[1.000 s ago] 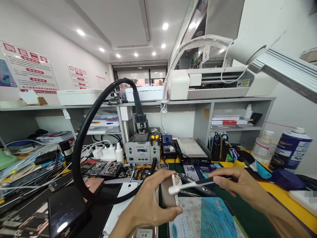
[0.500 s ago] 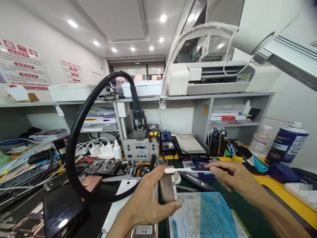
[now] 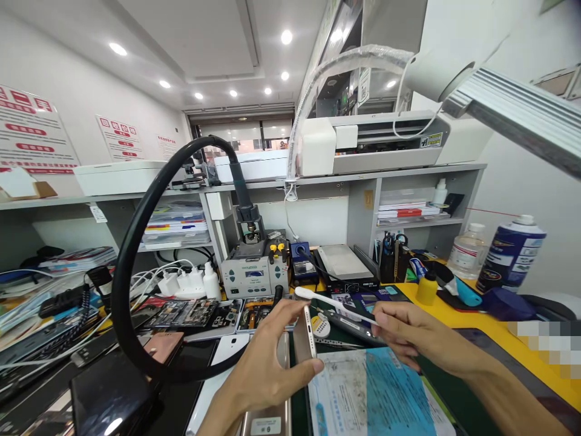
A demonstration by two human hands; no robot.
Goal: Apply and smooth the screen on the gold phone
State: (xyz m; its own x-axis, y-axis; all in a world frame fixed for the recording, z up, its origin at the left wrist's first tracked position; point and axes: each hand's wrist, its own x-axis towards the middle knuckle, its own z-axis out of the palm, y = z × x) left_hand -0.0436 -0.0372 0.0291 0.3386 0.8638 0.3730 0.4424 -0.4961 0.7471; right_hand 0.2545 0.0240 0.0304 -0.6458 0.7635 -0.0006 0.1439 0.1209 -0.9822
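My left hand point(image 3: 267, 357) grips a gold smartphone point(image 3: 305, 339) by its edges, thumb below and fingers above. The phone stands on edge, its white end with the charging port facing right. My right hand point(image 3: 411, 330) pinches the handle of a slim white toothbrush point(image 3: 333, 303). Its rounded head lies just above the phone's upper corner; whether they touch I cannot tell, and no bristles show. Below my hands lies a worn blue-and-white booklet point(image 3: 381, 387). Another gold phone point(image 3: 265, 424) rests beneath my left hand.
A thick black hose point(image 3: 118, 290) arches over the left side from a grey soldering station point(image 3: 255, 275). Phone boards point(image 3: 186, 312) and dark phones point(image 3: 109, 387) crowd the left. A heating plate point(image 3: 345, 266), spray can point(image 3: 512, 254), clear bottle point(image 3: 466, 251) and yellow bottle point(image 3: 426, 289) stand behind and right.
The toothbrush has tilted, its head now higher than its handle end, and my right hand has dropped slightly. The phone has turned to show more of its port end. The view has shifted right.
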